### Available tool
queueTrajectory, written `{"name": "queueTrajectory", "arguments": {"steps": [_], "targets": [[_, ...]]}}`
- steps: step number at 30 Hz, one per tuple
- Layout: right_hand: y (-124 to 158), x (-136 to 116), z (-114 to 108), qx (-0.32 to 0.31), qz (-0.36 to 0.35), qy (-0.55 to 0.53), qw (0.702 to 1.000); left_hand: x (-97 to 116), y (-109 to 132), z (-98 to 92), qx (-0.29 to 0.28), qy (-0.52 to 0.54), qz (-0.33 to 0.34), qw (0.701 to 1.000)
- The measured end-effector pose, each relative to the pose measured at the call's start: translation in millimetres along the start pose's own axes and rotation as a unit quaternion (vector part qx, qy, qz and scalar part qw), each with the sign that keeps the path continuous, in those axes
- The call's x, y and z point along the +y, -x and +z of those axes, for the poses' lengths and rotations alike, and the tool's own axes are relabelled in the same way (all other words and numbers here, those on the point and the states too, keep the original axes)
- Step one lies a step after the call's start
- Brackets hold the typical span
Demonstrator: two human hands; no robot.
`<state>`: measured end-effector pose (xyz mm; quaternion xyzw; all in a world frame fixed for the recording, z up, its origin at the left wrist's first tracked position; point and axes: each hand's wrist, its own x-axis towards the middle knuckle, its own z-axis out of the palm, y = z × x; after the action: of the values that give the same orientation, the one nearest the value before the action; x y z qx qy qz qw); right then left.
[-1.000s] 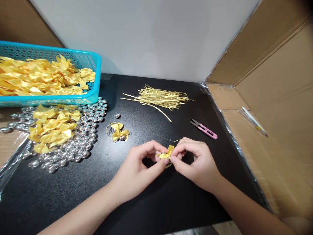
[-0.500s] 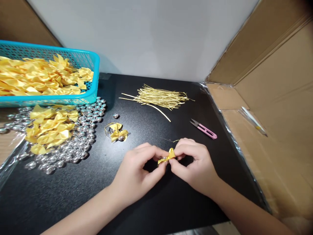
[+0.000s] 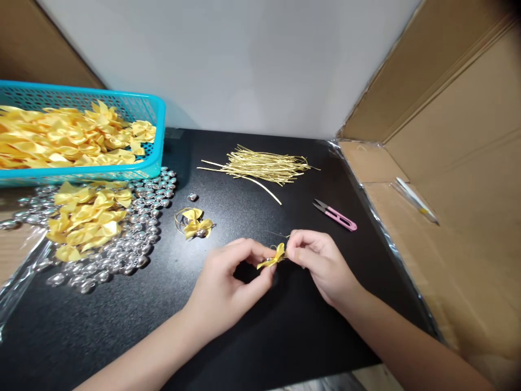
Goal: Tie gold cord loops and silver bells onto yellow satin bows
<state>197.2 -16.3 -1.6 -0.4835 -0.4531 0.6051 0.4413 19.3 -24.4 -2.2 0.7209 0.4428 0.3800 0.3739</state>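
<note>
My left hand (image 3: 234, 271) pinches a yellow ribbon bow (image 3: 272, 259) between thumb and fingertips; a small silvery spot shows beside its knot. Just right of it, my right hand (image 3: 315, 255) is closed, apart from the bow, with a thin gold cord in its fingertips. A short gold end and a fine dark strand (image 3: 277, 233) stick out by its index finger, and I cannot make out what the strand is. To the left lie yellow bows (image 3: 197, 225) with silver beads and a gold loop, near a single silver heart-shaped bead (image 3: 192, 197).
A turquoise basket (image 3: 160, 130) of yellow bows stands at the back left. Before it, more bows (image 3: 87, 217) lie on a spread of silver beads (image 3: 118, 258). Gold cords (image 3: 266, 165) lie at the back, pink thread snips (image 3: 336, 215) at right. Cardboard (image 3: 459, 163) walls the right side.
My right hand has let go of the bow and drawn slightly right, its fingers now closed on the gold cord. The left hand keeps the bow. The view has shifted slightly.
</note>
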Motion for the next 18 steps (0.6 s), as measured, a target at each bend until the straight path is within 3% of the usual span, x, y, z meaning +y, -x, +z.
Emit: {"name": "queueTrajectory", "arguments": {"steps": [8, 12, 18], "targets": [[-2, -4, -4, -0.042, -0.004, -0.009, 0.999, -1, 0, 0.9, -0.02, 0.098, -0.104, 0.99], [4, -6, -3, -0.014, -0.124, 0.129, 0.984, 0, 0, 0.7, -0.04, 0.13, -0.13, 0.982], [8, -3, 1, 0.008, -0.302, 0.274, 0.913, 0, -1, 0.9, -0.066, 0.229, -0.167, 0.957]]}}
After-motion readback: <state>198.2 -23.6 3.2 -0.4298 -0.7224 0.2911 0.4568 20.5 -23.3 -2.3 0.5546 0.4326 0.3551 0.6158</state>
